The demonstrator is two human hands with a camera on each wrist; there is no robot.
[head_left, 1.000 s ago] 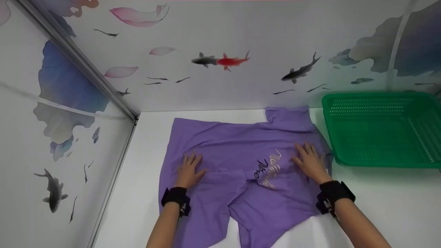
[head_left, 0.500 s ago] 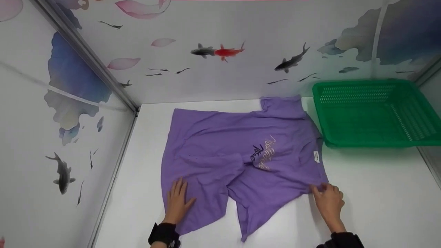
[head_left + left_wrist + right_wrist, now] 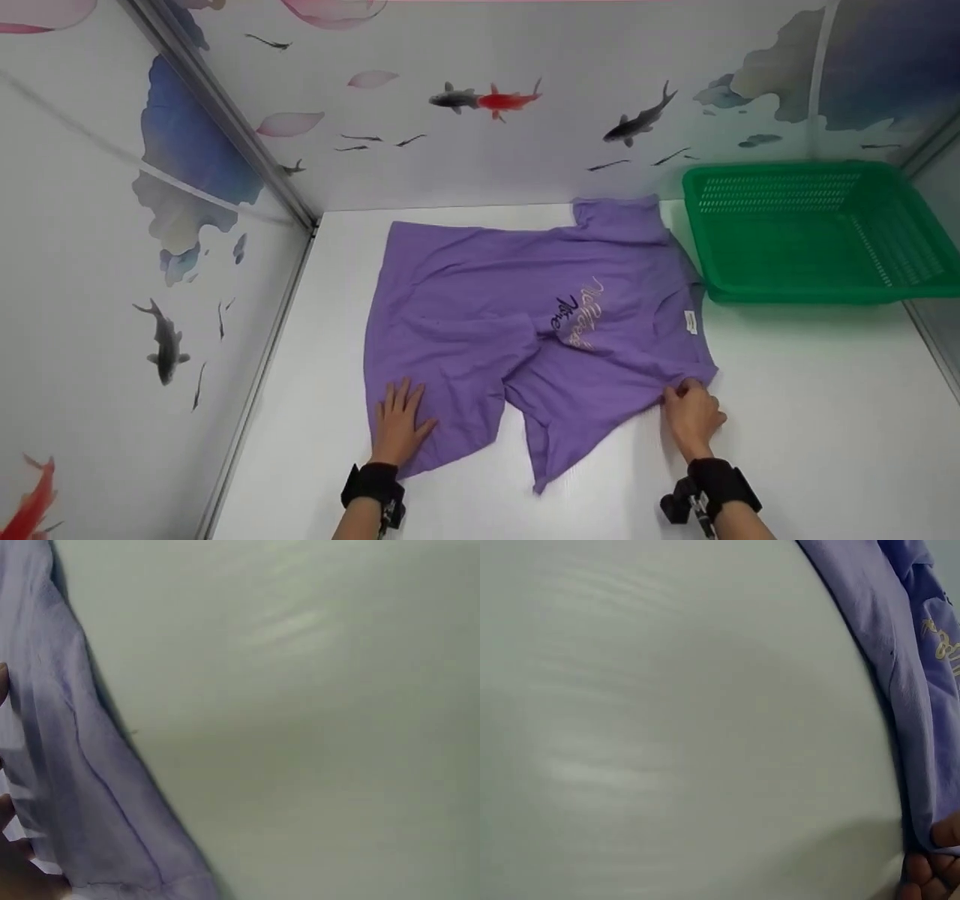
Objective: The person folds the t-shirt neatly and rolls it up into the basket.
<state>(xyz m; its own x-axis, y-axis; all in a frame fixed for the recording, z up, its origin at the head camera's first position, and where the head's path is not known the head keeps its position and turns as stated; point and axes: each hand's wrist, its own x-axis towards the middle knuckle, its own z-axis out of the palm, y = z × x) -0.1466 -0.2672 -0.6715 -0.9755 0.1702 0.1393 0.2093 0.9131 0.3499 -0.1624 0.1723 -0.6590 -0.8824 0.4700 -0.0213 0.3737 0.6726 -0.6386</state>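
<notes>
A purple T-shirt [image 3: 465, 277] with cream and black lettering lies spread sideways on the white table, its hem to the left and its collar with a white label [image 3: 691, 322] to the right. Fingers spread, my left hand [image 3: 400, 427] rests on the shirt's lower left corner near the hem. My right hand [image 3: 691, 416] pinches the near shoulder edge beside the collar. In the right wrist view, thumb and curled fingers [image 3: 930, 877] hold the cloth's edge between them. One sleeve [image 3: 619, 214] points to the back; the near side is folded and bunched around a pointed tip [image 3: 540, 480].
A green plastic basket [image 3: 810, 292] stands at the back right, close to the shirt's collar side. Behind the white table [image 3: 825, 420] rises a wall [image 3: 480, 165] with painted fish; another wall panel [image 3: 97, 262] borders the left side.
Both hands have moved from the middle of the shirt toward its near edge. The left now lies flat by the hem corner; the right has taken hold of the near shoulder edge.
</notes>
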